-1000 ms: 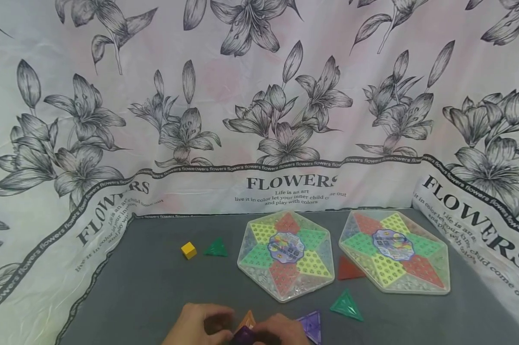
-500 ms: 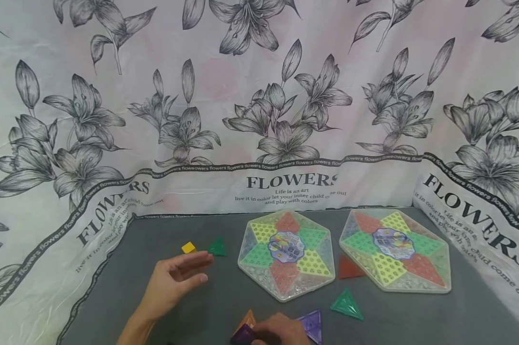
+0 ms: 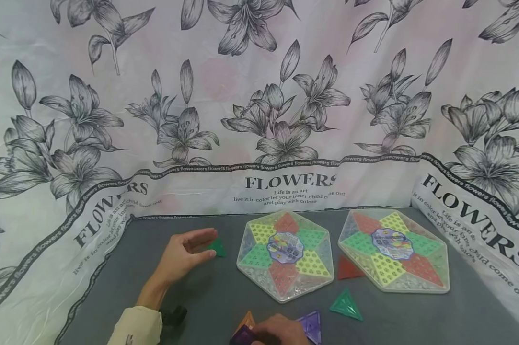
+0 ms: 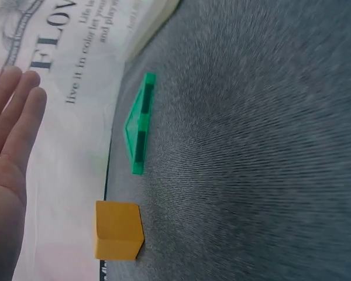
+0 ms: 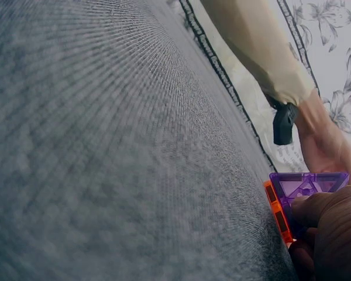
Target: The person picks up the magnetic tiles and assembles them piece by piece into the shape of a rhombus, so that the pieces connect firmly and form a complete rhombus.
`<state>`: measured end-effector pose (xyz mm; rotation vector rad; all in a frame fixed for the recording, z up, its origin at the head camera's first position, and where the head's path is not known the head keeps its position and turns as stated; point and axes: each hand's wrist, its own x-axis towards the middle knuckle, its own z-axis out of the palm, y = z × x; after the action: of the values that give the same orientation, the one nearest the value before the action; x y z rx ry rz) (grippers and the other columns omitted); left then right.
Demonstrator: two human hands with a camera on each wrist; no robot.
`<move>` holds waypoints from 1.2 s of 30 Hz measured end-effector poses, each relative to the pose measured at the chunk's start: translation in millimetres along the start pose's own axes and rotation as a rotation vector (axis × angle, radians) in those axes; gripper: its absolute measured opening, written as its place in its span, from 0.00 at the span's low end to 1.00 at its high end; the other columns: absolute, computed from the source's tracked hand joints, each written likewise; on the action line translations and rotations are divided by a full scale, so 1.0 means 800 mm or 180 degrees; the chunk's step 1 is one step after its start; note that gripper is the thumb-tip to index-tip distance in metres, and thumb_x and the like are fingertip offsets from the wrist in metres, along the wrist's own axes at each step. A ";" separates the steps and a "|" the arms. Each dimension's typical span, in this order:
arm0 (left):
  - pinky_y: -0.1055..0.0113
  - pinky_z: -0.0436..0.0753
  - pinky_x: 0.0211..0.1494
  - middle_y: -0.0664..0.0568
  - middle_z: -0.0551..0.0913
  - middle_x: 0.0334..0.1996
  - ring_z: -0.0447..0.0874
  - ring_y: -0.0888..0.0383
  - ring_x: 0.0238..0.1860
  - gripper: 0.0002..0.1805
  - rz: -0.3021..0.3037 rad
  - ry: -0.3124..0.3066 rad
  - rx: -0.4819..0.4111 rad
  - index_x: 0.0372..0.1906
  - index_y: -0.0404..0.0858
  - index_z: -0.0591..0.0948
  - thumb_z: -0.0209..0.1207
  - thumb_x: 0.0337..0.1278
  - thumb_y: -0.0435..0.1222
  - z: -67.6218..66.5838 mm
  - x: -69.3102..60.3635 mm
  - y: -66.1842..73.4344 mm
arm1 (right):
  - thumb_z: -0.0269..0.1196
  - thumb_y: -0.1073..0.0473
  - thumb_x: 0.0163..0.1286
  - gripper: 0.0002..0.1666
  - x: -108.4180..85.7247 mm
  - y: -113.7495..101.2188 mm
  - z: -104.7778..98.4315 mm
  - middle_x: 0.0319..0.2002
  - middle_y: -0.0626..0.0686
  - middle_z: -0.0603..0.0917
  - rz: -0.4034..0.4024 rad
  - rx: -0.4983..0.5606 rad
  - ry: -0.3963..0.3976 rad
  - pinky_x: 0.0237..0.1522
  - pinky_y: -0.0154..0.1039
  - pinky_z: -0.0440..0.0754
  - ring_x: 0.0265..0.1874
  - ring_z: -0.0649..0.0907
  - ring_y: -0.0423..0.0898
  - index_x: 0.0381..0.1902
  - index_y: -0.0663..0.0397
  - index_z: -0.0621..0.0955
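My left hand [image 3: 182, 254] hovers by the green triangle [image 3: 218, 247] at the far left of the table, fingers spread from the thumb, holding nothing. In the left wrist view its straight fingers [image 4: 14, 114] show beside the green triangle [image 4: 141, 126] and the yellow block [image 4: 118, 230]; the head view hides the block behind the hand. My right hand [image 3: 281, 329], at the near edge, grips a dark purple tile [image 3: 243, 335] against an orange tile [image 3: 246, 320]. The right wrist view shows the purple triangle [image 5: 304, 186] under the thumb and the orange piece [image 5: 278, 212] along its edge.
Two hexagonal star-patterned boards [image 3: 285, 256] lie behind the hands, the right one [image 3: 393, 251] partly over a red triangle [image 3: 349, 268]. Another green triangle [image 3: 346, 305] is in front of them, and a purple tile [image 3: 312, 327] lies right of my right hand. Flowered cloth surrounds the table.
My left hand has left the tiles by my right hand and moved forward and left to the yellow block and green triangle. My right hand stays nearly still, gripping the dark purple tile.
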<state>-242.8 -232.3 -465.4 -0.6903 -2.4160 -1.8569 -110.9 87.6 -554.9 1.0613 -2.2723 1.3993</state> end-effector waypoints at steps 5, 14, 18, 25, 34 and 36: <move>0.42 0.82 0.72 0.36 0.83 0.71 0.83 0.38 0.72 0.34 -0.0191 -0.0025 0.0354 0.74 0.36 0.80 0.76 0.65 0.34 0.005 0.018 -0.009 | 0.76 0.60 0.71 0.07 0.002 0.000 -0.001 0.37 0.44 0.93 0.0031 -0.0001 -0.0055 0.38 0.25 0.81 0.39 0.85 0.30 0.46 0.46 0.92; 0.42 0.79 0.75 0.41 0.83 0.72 0.80 0.38 0.75 0.37 -0.0468 -0.0119 0.0792 0.75 0.34 0.79 0.78 0.62 0.33 0.009 0.034 -0.025 | 0.77 0.59 0.65 0.14 0.006 0.008 -0.010 0.39 0.46 0.93 -0.0241 -0.0220 -0.0279 0.41 0.23 0.79 0.42 0.86 0.31 0.49 0.48 0.90; 0.41 0.79 0.75 0.41 0.83 0.72 0.79 0.38 0.75 0.37 -0.0528 -0.0150 0.1081 0.75 0.33 0.79 0.78 0.61 0.32 0.013 0.042 -0.029 | 0.76 0.60 0.65 0.15 0.005 0.011 -0.009 0.39 0.46 0.93 -0.0283 -0.0225 -0.0308 0.42 0.23 0.79 0.42 0.86 0.31 0.49 0.49 0.90; 0.38 0.82 0.70 0.41 0.83 0.71 0.84 0.38 0.69 0.40 -0.0777 -0.0205 0.1813 0.76 0.37 0.79 0.80 0.57 0.35 0.020 0.055 -0.034 | 0.75 0.60 0.64 0.16 0.007 0.015 -0.008 0.40 0.48 0.93 -0.0357 -0.0266 -0.0375 0.42 0.23 0.79 0.42 0.86 0.32 0.50 0.51 0.90; 0.47 0.87 0.58 0.40 0.86 0.66 0.86 0.49 0.55 0.40 -0.0779 -0.0538 0.2237 0.74 0.37 0.81 0.81 0.54 0.31 0.022 0.059 -0.034 | 0.75 0.62 0.61 0.15 0.010 0.024 -0.003 0.38 0.49 0.93 -0.0651 -0.0289 -0.0347 0.43 0.18 0.77 0.39 0.87 0.32 0.48 0.53 0.90; 0.45 0.87 0.60 0.40 0.86 0.66 0.87 0.48 0.56 0.38 -0.0705 -0.0544 0.2221 0.73 0.36 0.82 0.80 0.54 0.29 0.023 0.059 -0.033 | 0.75 0.62 0.62 0.15 0.008 0.023 -0.004 0.38 0.49 0.93 -0.0590 -0.0261 -0.0315 0.42 0.18 0.77 0.40 0.87 0.31 0.48 0.53 0.90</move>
<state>-290.3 -204.9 -482.2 -0.5456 -3.0624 -0.8796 -129.2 91.9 -561.9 1.3031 -2.2111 1.1956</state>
